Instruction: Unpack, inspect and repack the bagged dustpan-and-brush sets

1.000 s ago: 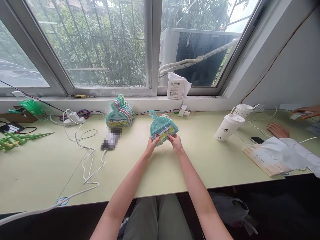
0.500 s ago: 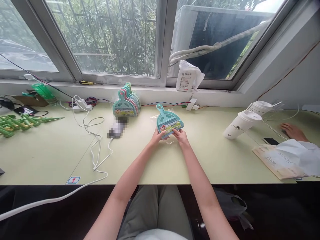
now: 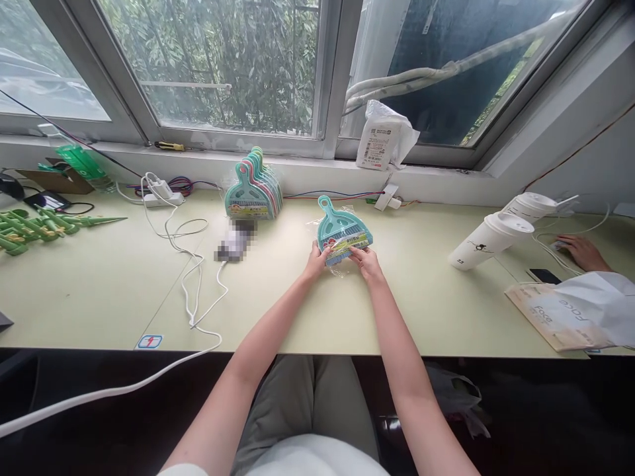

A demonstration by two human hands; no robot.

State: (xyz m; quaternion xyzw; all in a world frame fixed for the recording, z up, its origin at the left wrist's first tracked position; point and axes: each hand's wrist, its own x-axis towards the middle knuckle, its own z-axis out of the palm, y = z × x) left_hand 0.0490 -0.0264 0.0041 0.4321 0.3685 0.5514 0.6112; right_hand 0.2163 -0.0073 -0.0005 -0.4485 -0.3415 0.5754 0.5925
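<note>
A teal mini dustpan and brush set [image 3: 342, 228] in clear plastic wrap is held between my two hands over the table. Its round-holed handle points away from me, and a yellow label crosses the brush bristles. My left hand [image 3: 317, 260] grips the lower left corner, thumb on the front. At the lower right edge, my right hand [image 3: 366, 261] pinches the wrap and dustpan rim. Further back on the left, several similar wrapped dustpan sets [image 3: 253, 188], teal, pink and green, stand in a row against the wall.
A blurred device [image 3: 235, 242] with a white cable [image 3: 193, 291] lies left. Two white cups [image 3: 489, 241] stand right, near a paper bag [image 3: 550, 317] and another person's hand [image 3: 585, 251]. Green plastic pieces [image 3: 30, 228] lie far left. A screwdriver [image 3: 169, 145] and tissue pack [image 3: 380, 142] rest on the sill.
The view has tilted down slightly. Both hands still hold the dustpan set, which appears a little further right in the picture.
</note>
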